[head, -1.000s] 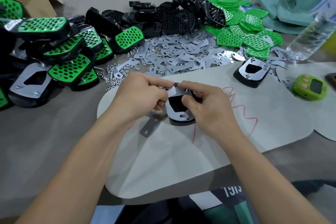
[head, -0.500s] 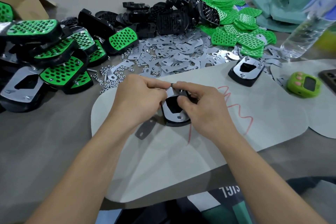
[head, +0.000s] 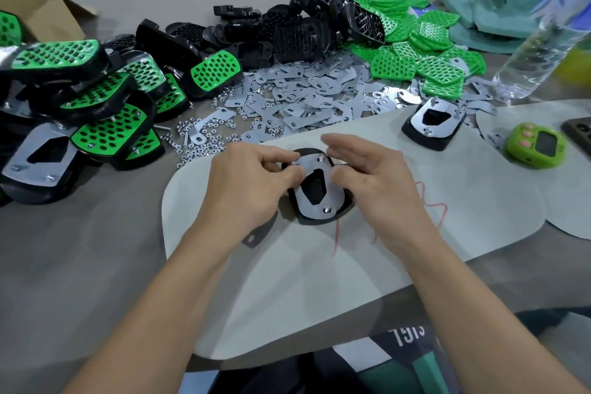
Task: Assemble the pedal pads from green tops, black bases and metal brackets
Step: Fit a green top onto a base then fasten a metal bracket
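Observation:
A pedal pad (head: 315, 193) lies upside down on the white mat (head: 319, 281), its metal bracket facing up on the black base with screw ends showing. My left hand (head: 246, 192) pinches the bracket's upper left corner. My right hand (head: 374, 182) is beside it with the thumb against the bracket's right edge and the fingers spread above. A loose metal bracket (head: 256, 235) lies under my left wrist. Behind are piles of black bases (head: 271, 29), green tops (head: 415, 51) and metal brackets (head: 313, 96).
Finished pads (head: 96, 105) are stacked at the left. Small nuts (head: 208, 137) are scattered before them. Another upside-down pad (head: 431, 125) sits at the right, with a green timer (head: 534, 145), a phone (head: 579, 131) and a water bottle (head: 543, 41) beyond.
My right hand's fingers have lifted off the pad and spread, so more of the bracket shows. My left hand keeps its pinch at the upper left corner.

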The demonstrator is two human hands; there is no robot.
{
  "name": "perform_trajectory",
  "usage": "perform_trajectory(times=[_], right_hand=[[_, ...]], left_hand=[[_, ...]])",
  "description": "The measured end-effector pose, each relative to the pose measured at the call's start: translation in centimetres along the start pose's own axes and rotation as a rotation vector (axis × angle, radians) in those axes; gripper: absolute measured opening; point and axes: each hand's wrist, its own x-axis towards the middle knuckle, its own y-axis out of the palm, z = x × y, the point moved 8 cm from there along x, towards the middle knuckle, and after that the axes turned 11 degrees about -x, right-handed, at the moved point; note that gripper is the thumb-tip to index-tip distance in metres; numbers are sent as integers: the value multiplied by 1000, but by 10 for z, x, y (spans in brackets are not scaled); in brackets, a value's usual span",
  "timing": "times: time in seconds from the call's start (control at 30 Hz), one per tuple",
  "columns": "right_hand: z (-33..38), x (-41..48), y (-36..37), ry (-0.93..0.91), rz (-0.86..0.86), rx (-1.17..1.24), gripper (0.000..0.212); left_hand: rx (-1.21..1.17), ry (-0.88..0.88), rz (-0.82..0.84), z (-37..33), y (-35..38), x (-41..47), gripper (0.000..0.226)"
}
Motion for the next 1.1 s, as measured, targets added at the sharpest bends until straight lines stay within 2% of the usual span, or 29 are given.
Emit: perform_trajectory(times=[0.13,0.3,0.4,0.6,0.67,0.77,0.87,0.93,1.03,1.1], right_hand=[[-1,0,4,-9,190,-2,48],[3,-6,2,-2,482,163,50],[8,-11,7,-75,549,67,66],[7,-10,6,-99,468,9,68],[6,-10,5,-88,479,31,69],[6,-9,4,-81,492,55,75],[4,-5,3,-48,479,6,93],[2,-2,-2,12,392,-3,98],[-1,-4,-14,33,218,-65,71],[3,-10,-17,-6,167,-142,55]], left_hand=[[-52,5,-5,2,2,0,14],[-56,28,4,3,3,0,14],[-68,32,-5,2,4,-1,12],[14,99,-13,-5,6,-7,12],[35,95,92,-2,4,-4,17],[-93,38,322,5,6,-1,27],[-136,38,318,6,6,1,37],[-141,25,306,9,7,4,36],[-161,17,322,11,6,6,36],[-153,22,315,11,6,6,36]])
